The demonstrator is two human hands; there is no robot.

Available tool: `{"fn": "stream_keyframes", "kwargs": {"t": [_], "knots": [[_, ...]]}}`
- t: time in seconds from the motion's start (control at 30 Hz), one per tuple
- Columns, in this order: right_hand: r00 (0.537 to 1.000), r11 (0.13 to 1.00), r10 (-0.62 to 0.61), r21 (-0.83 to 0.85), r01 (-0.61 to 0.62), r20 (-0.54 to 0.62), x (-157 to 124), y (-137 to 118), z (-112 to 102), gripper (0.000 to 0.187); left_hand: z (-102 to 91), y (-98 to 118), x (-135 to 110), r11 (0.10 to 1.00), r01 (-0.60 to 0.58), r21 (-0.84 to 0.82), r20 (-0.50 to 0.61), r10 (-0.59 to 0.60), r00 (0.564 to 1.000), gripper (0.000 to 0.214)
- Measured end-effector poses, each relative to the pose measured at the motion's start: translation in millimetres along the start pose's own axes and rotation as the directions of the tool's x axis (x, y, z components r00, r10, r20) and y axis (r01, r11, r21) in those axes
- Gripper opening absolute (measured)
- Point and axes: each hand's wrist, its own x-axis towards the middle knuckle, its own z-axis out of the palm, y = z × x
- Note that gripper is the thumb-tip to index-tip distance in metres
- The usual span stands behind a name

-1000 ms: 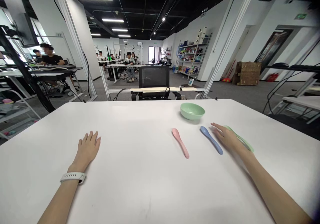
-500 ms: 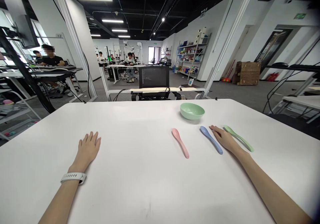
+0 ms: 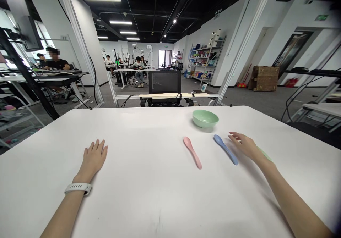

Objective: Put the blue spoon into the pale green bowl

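My left hand (image 3: pixel 94 158) lies flat on the white table (image 3: pixel 138 188), palm down with fingers spread, holding nothing. Raised a little above the tabletop at the right, my right hand (image 3: pixel 245 145) has its fingers stretched out and apart, and nothing shows in it. Beneath it is the green spoon (image 3: pixel 264 153), mostly hidden; only a strip of its handle shows. The blue spoon (image 3: pixel 226 150) lies just left of my right hand, and left of that is the pink spoon (image 3: pixel 193 153). A light green bowl (image 3: pixel 205 119) stands upright near the far edge, behind the spoons.
A metal frame (image 3: pixel 165 96) rises along the table's far side, with a black office chair (image 3: pixel 164 82) behind it. Several people sit at desks farther back. Shelves (image 3: pixel 205 59) and a wooden crate (image 3: pixel 265 78) stand at the right. A monitor (image 3: pixel 25 21) hangs at upper left.
My right hand has lifted off the table and shifted slightly right, over the green spoon, which it now mostly covers. My left hand, the bowl and the other spoons stay put.
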Motion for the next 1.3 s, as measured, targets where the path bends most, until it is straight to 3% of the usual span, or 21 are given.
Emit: {"fn": "stream_keyframes", "kwargs": {"t": [0.2, 0.3, 0.5, 0.73, 0.87, 1.07, 1.3], "knots": [[0.954, 0.974, 0.207, -0.142, -0.178, 0.219, -12, -22, -15, 0.067, 2.3, -2, 1, 1.000, 0.003, -0.004, -0.011, -0.003, 1.000, 0.071], [0.936, 0.975, 0.198, -0.158, -0.156, 0.293, -15, -30, -14, 0.059, 5.2, -4, 1, 1.000, 0.000, -0.009, -0.038, 0.000, 0.999, 0.069], [0.936, 0.989, 0.129, -0.116, -0.096, 0.326, -17, -40, -20, 0.033, 9.0, -7, 3, 0.999, -0.014, -0.031, -0.052, 0.013, 0.999, 0.072], [0.978, 0.997, 0.080, -0.013, -0.079, 0.192, 1, -32, -58, 0.036, 9.1, -6, 2, 1.000, -0.012, -0.026, -0.041, 0.011, 0.999, 0.075], [0.994, 0.997, -0.019, -0.077, 0.027, 0.105, 34, -57, -70, 0.043, 8.9, -6, 2, 1.000, -0.009, -0.018, -0.040, 0.009, 0.999, 0.073], [0.987, 0.953, -0.038, -0.291, 0.083, 0.159, 94, -112, -47, 0.038, 4.4, -2, 1, 1.000, 0.001, -0.014, -0.032, -0.001, 0.999, 0.071], [0.987, 0.915, 0.003, -0.398, 0.061, 0.158, 120, -127, -11, 0.032, 0.8, 3, -3, 1.000, -0.001, 0.008, -0.027, 0.001, 1.000, 0.071]]}}
